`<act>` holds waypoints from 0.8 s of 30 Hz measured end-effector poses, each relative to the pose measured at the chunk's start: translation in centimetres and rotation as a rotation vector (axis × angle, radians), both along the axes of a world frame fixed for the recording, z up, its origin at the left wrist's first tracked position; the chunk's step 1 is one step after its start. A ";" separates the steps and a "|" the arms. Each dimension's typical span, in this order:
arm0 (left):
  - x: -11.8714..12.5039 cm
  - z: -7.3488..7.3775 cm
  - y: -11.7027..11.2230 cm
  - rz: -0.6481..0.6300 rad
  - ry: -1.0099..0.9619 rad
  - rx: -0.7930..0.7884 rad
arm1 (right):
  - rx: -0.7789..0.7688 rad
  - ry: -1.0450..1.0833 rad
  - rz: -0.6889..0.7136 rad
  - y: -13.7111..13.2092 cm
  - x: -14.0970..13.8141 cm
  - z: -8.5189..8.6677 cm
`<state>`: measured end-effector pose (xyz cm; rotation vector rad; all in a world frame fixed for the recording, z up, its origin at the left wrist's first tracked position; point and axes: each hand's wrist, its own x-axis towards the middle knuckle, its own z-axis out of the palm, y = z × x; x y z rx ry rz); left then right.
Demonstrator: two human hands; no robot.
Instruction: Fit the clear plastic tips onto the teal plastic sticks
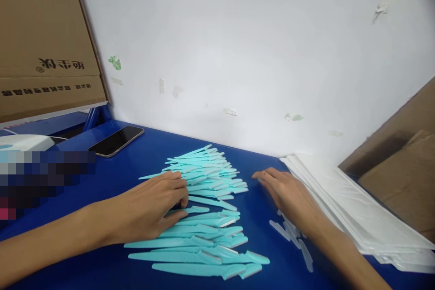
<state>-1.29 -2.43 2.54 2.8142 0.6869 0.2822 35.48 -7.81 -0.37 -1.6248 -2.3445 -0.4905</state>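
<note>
Two groups of teal eyebrow razors lie on the blue table, a dense far pile (210, 174) and a looser near row (190, 256). Between them is my left hand (159, 204), its fingers curled and the thumb below. One teal eyebrow razor (199, 209) sticks out to the right from between thumb and fingers; its handle end is partly hidden. My right hand (280, 188) hovers right of the pile, slightly blurred, fingers stretched out to the left with nothing visible in them. Below its wrist lie several small translucent blade covers (306, 253).
A stack of white sheets or bags (360, 208) lies on the right, beside brown cardboard (404, 176). At the back left rests a black phone (117, 140). A large cardboard box (47, 31) stands at upper left. The white wall (238, 45) borders the table (129, 174) behind.
</note>
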 end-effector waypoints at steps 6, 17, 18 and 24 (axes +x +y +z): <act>-0.1 -0.3 -0.2 0.070 -0.008 -0.054 | 0.082 0.214 0.050 -1.3 -2.4 1.6; -0.7 -0.1 -0.4 0.090 0.028 -0.151 | 0.038 0.274 0.349 -2.0 -5.0 1.3; -0.7 -0.2 -0.4 0.095 0.030 -0.159 | 0.026 0.277 0.351 -2.1 -5.1 1.3; -1.0 -0.8 -0.2 0.109 -0.007 -0.179 | 0.053 0.280 0.381 -2.4 -5.7 1.7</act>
